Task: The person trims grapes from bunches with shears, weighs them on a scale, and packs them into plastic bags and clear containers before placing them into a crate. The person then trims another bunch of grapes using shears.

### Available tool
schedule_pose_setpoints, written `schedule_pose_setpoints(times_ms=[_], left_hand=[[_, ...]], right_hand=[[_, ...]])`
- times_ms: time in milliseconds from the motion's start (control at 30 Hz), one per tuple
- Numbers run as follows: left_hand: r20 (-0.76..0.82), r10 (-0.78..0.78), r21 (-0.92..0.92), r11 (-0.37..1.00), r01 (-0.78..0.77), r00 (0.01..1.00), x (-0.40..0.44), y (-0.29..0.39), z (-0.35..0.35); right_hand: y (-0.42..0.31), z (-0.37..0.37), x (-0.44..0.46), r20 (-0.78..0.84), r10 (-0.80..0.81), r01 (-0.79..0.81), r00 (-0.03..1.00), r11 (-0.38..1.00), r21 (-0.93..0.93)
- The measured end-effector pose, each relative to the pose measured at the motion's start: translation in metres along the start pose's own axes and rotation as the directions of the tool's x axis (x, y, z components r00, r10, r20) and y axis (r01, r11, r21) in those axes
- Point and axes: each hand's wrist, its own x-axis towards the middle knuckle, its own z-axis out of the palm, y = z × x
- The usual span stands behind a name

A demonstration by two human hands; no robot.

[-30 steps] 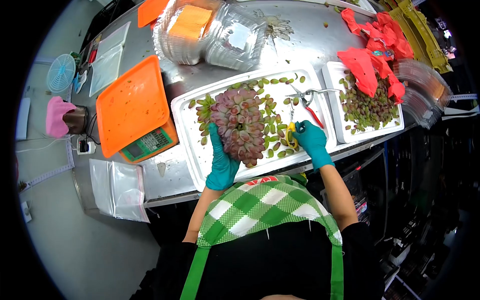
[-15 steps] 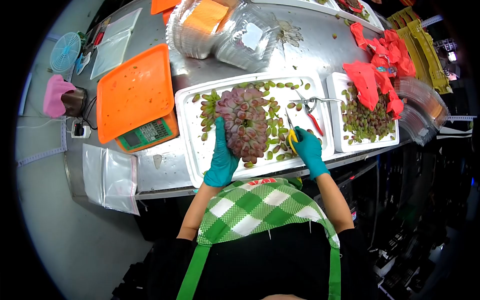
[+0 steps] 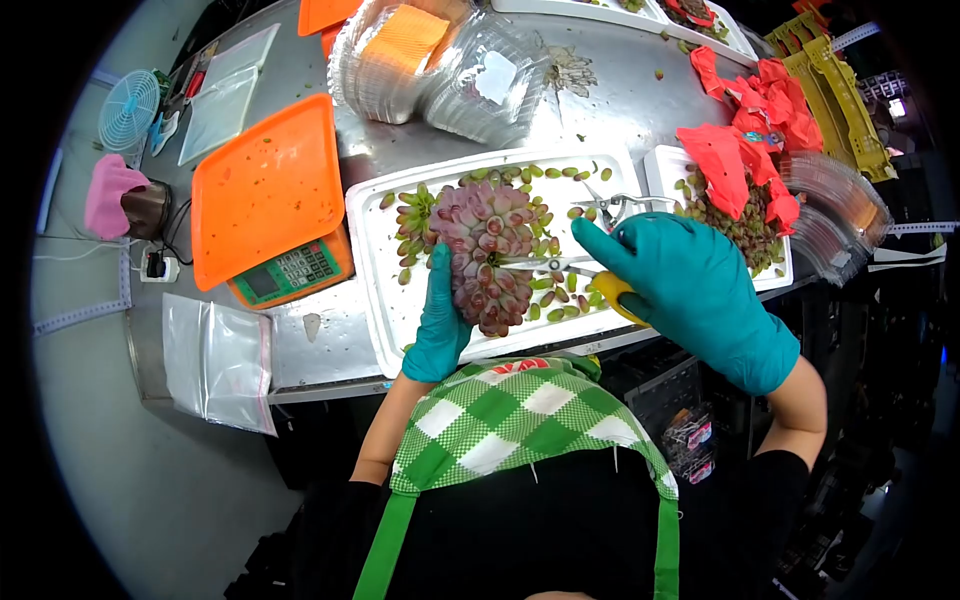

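Note:
A large purple-green succulent [image 3: 487, 250] stands over the white tray [image 3: 362, 250], with loose green and reddish leaves around it. My left hand [image 3: 440, 322], in a teal glove, holds the succulent's lower left side. In my right hand [image 3: 690, 295], also gloved, are yellow-handled scissors [image 3: 612, 292], whose metal blades point left and reach the succulent's middle. Red-handled pruners [image 3: 612, 205] lie in the tray's upper right, partly hidden behind my right hand. A smaller green rosette [image 3: 415, 215] touches the succulent's left side.
An orange scale [image 3: 268, 190] stands left of the tray, near plastic bags [image 3: 218, 360]. Clear plastic containers [image 3: 480, 85] are stacked behind. On the right are a second white tray [image 3: 660, 170] of leaves, red wrapping [image 3: 735, 170] and a yellow crate [image 3: 838, 105].
My right hand has lifted the yellow scissors from the tray's right part and brought their blades left to the succulent. My left hand stays on the plant.

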Motion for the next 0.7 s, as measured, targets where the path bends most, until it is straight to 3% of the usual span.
schedule_pose_setpoints(times_ms=[67,167,300,367,467,567,700], left_hand=[[-0.008,0.023,0.019,1.000,-0.023,1.000,-0.002,-0.001,0.001],[-0.020,0.053,0.053,0.997,-0.052,0.998,-0.004,-0.001,0.000],[-0.047,0.068,0.080,0.995,-0.064,0.997,-0.006,-0.001,0.001],[-0.054,0.061,0.075,0.996,-0.057,0.997,-0.006,-0.001,0.002],[-0.052,0.041,0.064,0.997,-0.038,0.998,-0.004,-0.004,-0.003],[-0.062,0.012,0.069,0.998,-0.008,0.998,-0.004,-0.004,-0.004],[-0.056,-0.009,0.079,0.997,0.014,0.998,-0.005,-0.002,0.002]], right_hand=[[-0.006,0.003,0.006,0.027,-0.037,0.041,0.999,0.983,-0.181],[-0.015,0.002,0.012,-0.038,-0.093,0.087,0.995,0.989,-0.122],[-0.031,0.008,0.016,-0.132,-0.095,0.069,0.987,0.979,-0.190],[-0.032,0.010,0.017,-0.087,-0.092,0.079,0.992,0.987,-0.139],[-0.031,0.008,0.020,0.064,-0.136,0.148,0.989,0.951,-0.273],[-0.031,0.011,0.020,0.003,-0.175,0.165,0.984,0.921,-0.352],[-0.031,0.006,0.023,0.098,-0.198,0.220,0.975,0.914,-0.341]])
